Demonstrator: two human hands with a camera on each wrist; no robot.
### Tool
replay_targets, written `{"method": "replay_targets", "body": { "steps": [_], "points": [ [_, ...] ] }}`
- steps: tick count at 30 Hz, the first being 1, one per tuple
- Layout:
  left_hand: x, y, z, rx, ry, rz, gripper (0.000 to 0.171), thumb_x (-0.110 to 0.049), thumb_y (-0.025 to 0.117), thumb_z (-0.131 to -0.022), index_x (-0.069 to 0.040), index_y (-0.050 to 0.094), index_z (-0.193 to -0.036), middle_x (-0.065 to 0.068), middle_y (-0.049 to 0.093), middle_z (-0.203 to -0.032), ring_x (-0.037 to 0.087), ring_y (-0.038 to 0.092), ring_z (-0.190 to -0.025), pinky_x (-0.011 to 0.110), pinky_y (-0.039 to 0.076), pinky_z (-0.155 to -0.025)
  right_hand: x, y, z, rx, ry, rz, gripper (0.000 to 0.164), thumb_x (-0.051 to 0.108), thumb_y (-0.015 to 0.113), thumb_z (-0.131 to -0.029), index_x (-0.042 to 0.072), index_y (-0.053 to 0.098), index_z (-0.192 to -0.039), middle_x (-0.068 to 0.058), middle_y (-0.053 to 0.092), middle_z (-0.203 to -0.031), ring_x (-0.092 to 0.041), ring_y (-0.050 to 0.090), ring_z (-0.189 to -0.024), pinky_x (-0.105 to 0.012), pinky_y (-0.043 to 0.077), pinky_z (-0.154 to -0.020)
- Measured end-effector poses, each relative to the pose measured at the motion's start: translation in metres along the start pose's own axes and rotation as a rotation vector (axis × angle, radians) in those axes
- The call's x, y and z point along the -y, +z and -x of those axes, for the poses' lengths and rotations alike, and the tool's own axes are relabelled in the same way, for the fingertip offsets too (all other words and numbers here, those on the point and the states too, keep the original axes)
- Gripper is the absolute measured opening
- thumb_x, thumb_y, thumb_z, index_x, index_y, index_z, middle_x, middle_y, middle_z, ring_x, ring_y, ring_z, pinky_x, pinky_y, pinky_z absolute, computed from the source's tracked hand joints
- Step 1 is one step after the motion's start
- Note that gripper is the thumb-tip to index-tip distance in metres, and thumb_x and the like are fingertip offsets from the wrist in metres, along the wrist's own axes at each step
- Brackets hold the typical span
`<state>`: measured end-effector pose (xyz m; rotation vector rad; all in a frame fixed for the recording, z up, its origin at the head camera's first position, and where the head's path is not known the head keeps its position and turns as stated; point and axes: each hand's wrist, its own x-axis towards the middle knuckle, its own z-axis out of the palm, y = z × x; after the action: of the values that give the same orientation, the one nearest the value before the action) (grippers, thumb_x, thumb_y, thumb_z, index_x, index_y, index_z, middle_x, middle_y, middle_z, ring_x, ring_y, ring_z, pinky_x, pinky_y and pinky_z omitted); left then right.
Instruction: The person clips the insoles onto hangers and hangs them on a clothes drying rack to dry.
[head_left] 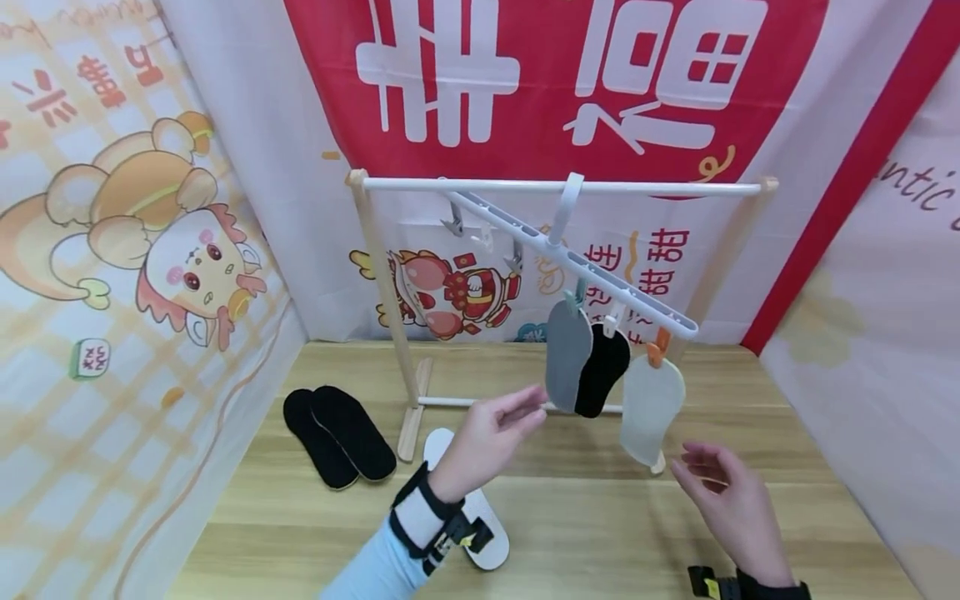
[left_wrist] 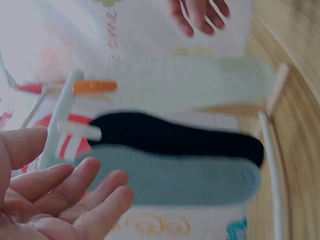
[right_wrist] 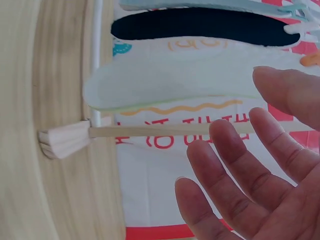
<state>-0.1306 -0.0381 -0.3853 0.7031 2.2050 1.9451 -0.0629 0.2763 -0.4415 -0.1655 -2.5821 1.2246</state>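
Three insoles hang by clips from a white clip hanger (head_left: 570, 257), which tilts down to the right on the rack's top bar. They are a grey insole (head_left: 567, 354), a black insole (head_left: 602, 371) and a pale insole (head_left: 652, 408) under an orange clip (head_left: 657, 347). My left hand (head_left: 495, 437) is nearest the grey insole, its fingers relaxed and holding nothing. Below and right of the pale insole is my right hand (head_left: 731, 500), fingers loosely bent and apart, with nothing in it. Both wrist views show bare palms beside the hanging insoles.
A drying rack with wooden side posts (head_left: 386, 292) and a white top bar (head_left: 480, 185) stands at the back. Two black insoles (head_left: 352, 433) lie overlapping on the left of the wooden table (head_left: 585, 533). A white insole (head_left: 491, 533) lies partly under my left forearm. Printed cloth walls surround it.
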Motion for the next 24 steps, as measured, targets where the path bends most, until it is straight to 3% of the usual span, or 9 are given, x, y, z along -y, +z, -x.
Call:
{"method": "replay_targets", "body": {
  "steps": [7,14,17,24],
  "points": [
    [0.034,-0.033,0.040,-0.087,-0.049,-0.129,0.039,-0.021,0.063,-0.099,-0.004,0.060,-0.134,0.012,0.066,-0.125,0.018,0.064,-0.111,0.026,0.051,-0.093,-0.005,0.017,0.010,0.034,-0.022,-0.016,0.030,0.022,0.071,-0.094,0.003,0.064,-0.117,-0.014,0.069,-0.110,0.007,0.058,-0.090,-0.010,0.050,-0.072],
    [0.080,-0.063,0.079,-0.251,-0.151,-0.185,0.033,-0.017,0.067,-0.096,-0.004,0.066,-0.127,0.006,0.071,-0.112,0.015,0.068,-0.097,0.026,0.054,-0.086,-0.002,0.043,0.013,0.136,0.008,0.001,0.030,0.024,0.068,-0.096,0.004,0.064,-0.118,-0.011,0.069,-0.111,-0.020,0.064,-0.098,-0.018,0.052,-0.075],
    [0.100,-0.070,0.094,-0.326,-0.212,-0.216,0.031,-0.012,0.068,-0.095,-0.003,0.067,-0.125,0.008,0.072,-0.109,0.018,0.069,-0.095,0.027,0.054,-0.084,0.002,0.056,0.017,0.175,0.008,-0.010,0.026,0.019,0.068,-0.096,0.003,0.065,-0.117,-0.010,0.069,-0.109,-0.023,0.065,-0.097,-0.023,0.053,-0.077],
    [0.126,-0.085,0.109,-0.389,-0.350,-0.284,0.033,-0.010,0.066,-0.096,0.002,0.064,-0.127,0.013,0.071,-0.109,0.024,0.070,-0.093,0.027,0.055,-0.077,0.017,0.086,0.023,0.253,-0.011,-0.040,0.018,0.012,0.070,-0.094,0.005,0.068,-0.111,-0.006,0.070,-0.107,-0.017,0.066,-0.092,-0.031,0.055,-0.079]
  ]
}}
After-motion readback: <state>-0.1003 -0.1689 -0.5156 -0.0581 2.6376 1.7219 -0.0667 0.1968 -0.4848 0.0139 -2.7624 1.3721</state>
